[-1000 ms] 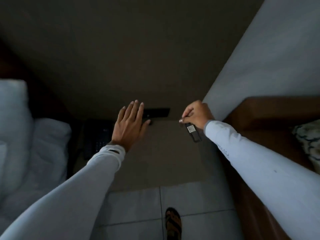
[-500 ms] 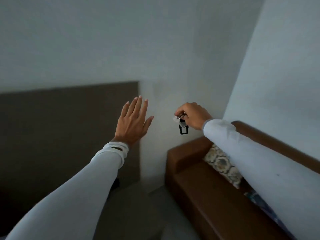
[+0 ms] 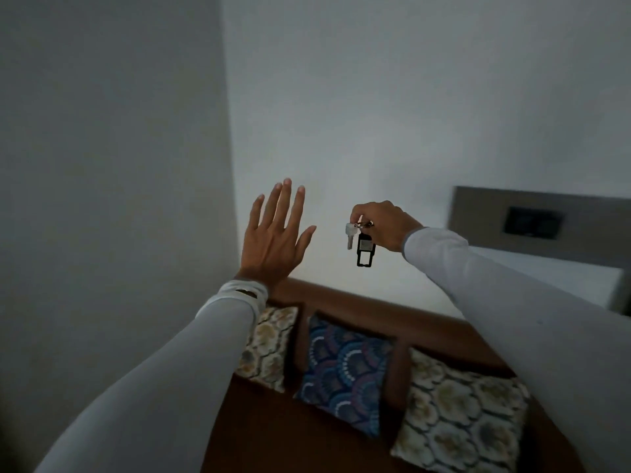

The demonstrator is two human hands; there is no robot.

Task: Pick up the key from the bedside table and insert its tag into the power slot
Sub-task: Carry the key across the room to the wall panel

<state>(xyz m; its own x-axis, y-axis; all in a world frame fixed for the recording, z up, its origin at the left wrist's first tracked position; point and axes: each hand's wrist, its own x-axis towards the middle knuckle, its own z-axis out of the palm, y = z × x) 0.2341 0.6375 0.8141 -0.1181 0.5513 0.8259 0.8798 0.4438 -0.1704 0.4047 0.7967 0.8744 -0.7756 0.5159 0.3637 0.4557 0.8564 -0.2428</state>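
While we face the wall:
Right hand (image 3: pixel 384 225): pinching our key (image 3: pixel 349 233) ring; tag (image 3: pixel 364 249) dangling.
Left hand (image 3: pixel 273 245): spread, empty.
Near: sofa (image 3: pixel 341 302), cushions (image 3: pixel 343 372).

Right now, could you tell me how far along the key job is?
Pickup looks done: the right hand pinches the ring, with the key and black tag dangling over the sofa. The left hand is open and empty. Inserting the tag remains; no slot is clearly identifiable.
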